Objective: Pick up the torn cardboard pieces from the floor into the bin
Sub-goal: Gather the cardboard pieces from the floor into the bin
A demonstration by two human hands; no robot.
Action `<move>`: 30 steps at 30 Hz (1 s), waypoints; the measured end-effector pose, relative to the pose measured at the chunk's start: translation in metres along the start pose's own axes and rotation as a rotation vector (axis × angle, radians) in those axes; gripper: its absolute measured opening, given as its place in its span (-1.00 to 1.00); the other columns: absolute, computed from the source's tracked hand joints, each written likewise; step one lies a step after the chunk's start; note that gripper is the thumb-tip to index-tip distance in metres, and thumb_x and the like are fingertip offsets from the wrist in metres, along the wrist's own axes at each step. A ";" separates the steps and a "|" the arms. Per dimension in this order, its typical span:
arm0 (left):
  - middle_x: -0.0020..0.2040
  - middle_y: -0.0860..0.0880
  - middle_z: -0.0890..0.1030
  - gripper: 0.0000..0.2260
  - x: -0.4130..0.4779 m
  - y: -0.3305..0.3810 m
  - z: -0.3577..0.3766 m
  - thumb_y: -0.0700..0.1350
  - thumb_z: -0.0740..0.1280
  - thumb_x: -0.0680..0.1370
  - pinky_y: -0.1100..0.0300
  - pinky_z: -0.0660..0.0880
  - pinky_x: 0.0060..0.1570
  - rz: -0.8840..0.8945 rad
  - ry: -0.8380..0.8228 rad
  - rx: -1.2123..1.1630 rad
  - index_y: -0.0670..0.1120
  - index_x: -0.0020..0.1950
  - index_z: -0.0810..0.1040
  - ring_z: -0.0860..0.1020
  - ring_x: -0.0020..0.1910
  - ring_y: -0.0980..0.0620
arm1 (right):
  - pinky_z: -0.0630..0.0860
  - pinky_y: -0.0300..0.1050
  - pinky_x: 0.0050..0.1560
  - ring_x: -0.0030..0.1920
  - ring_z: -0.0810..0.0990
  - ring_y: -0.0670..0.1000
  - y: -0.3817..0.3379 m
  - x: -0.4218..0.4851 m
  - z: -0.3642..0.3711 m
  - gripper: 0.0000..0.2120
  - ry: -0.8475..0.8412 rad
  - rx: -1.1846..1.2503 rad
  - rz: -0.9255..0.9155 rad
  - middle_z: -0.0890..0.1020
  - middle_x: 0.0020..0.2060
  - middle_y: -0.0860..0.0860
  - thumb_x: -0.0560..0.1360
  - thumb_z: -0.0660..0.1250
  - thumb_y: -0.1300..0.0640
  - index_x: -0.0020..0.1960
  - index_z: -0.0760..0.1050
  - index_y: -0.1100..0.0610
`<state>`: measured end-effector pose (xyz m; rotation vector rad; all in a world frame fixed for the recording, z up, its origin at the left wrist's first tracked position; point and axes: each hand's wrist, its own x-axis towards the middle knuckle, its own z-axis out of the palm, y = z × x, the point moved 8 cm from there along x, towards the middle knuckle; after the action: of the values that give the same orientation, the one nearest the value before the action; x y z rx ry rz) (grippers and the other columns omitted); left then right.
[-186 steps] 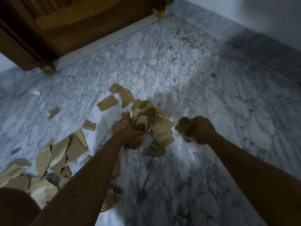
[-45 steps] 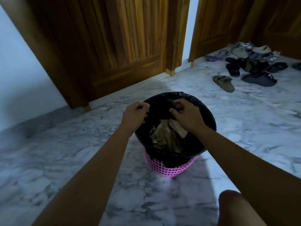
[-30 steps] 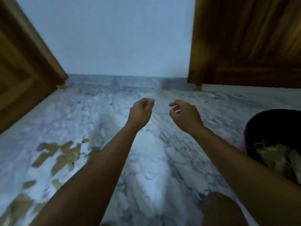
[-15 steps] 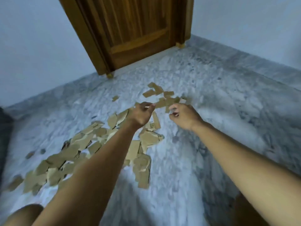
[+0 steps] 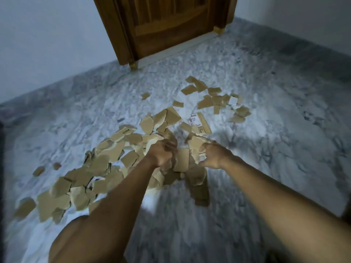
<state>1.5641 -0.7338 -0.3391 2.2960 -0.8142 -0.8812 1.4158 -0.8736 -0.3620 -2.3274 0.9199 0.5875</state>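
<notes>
Where the pieces lie: torn brown cardboard pieces (image 5: pixel 114 154) scattered in a heap on grey-white marble floor (image 5: pixel 284 133), before brown wooden door (image 5: pixel 171 21).
Left hand (image 5: pixel 161 154): fingers curled down into heap; blurred, grip cannot be told.
Right hand (image 5: pixel 214 156): just beside left, fingers apparently curled round edge of one piece.
Marked scrap: tan piece printed "PICO" (image 5: pixel 124 132), beyond left hand.

We've got one wooden door (image 5: pixel 171 25) and, spread over the floor (image 5: pixel 275 130), several dozen torn cardboard pieces (image 5: pixel 106 158), too many to tally.
</notes>
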 end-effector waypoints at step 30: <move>0.11 -0.08 0.65 -0.46 0.072 -0.038 0.063 0.22 0.54 0.32 0.07 0.49 0.06 0.127 0.202 0.539 0.08 0.22 0.54 0.57 0.16 -0.16 | 0.54 -0.19 0.02 0.04 0.66 -0.06 0.094 0.102 0.069 -0.59 0.162 0.739 -0.124 0.70 0.00 -0.07 0.36 0.57 0.18 0.18 0.62 0.03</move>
<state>1.5749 -0.7755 -0.4324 2.6916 -1.2010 -0.3907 1.4028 -0.9349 -0.5038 -1.7488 0.8655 -0.0141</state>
